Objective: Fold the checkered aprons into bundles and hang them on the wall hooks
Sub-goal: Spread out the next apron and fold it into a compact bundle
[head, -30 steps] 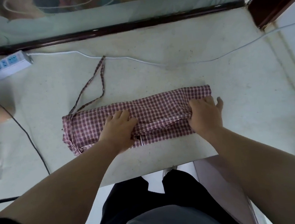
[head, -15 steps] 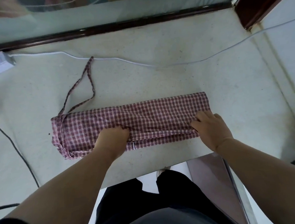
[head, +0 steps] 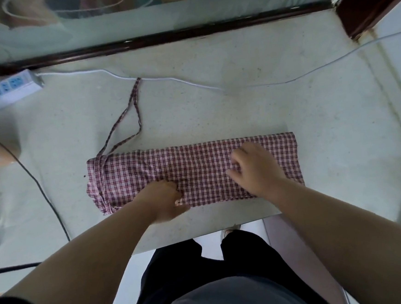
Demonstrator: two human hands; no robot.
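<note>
The left hand (head: 166,199) sits at the near edge of the checkered apron (head: 196,166), its fingers curled in and gripping the cloth where the fold lies. The right hand (head: 256,169) is further along on top of the fabric, with its fingers (head: 237,159) bent down and pinching a small ridge of the cloth; this part is a little blurred. Both forearms reach in from the near side.

The apron lies on the table (head: 324,123) as a long folded band, running left to right, close to the near edge and just in front of the person. Its right end is squared off and flat. Its left end is bunched and rumpled, and from there a thin checkered strap (head: 135,113) loops out across the table towards the far side, the top of the loop touching a white cable (head: 189,82).

That cable runs across the far part of the table from a white power strip (head: 14,86) at the far left, which has blue sockets. A black cable (head: 43,190) curves down the left side. A dark wooden rail (head: 185,34) borders the table's far edge, with a glass panel (head: 136,15) behind it. Below the table edge show dark trousers (head: 246,261) and the toe of a pale shoe (head: 228,230).
</note>
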